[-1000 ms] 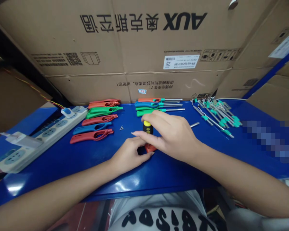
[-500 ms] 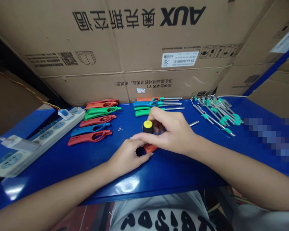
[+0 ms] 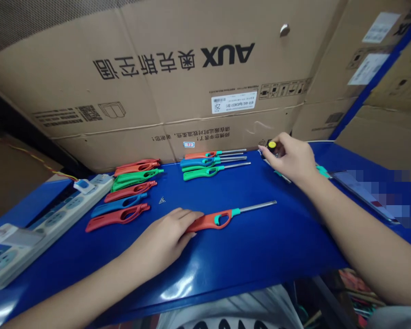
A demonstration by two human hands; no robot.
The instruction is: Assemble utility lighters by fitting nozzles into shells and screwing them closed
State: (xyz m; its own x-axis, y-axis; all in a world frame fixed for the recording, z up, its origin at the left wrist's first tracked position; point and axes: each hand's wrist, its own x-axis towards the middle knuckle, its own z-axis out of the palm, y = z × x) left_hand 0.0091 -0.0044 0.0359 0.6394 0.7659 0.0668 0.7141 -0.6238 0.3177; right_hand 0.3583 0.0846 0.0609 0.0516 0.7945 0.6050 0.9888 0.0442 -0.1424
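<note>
An orange long-nosed lighter lies on the blue table, its metal tube pointing right and its trigger green. My left hand is closed around the rear end of its handle, hiding that end. Farther back on the right, my right hand grips a short screwdriver with a black handle and yellow cap; the hand hides its shaft. Beneath and behind this hand are metal lighter tubes with green parts, mostly covered. Small screws lie in a little heap left of the orange lighter.
Several coloured handle shells are lined up at the left. Finished-looking lighters lie at the back middle. A white power strip runs along the left edge. A cardboard wall closes off the back. A phone-like slab rests at the right.
My right hand has lifted the screwdriver off the orange lighter and carried it right and back to the metal tubes. The left hand still holds the lighter. The camera view has shifted.
</note>
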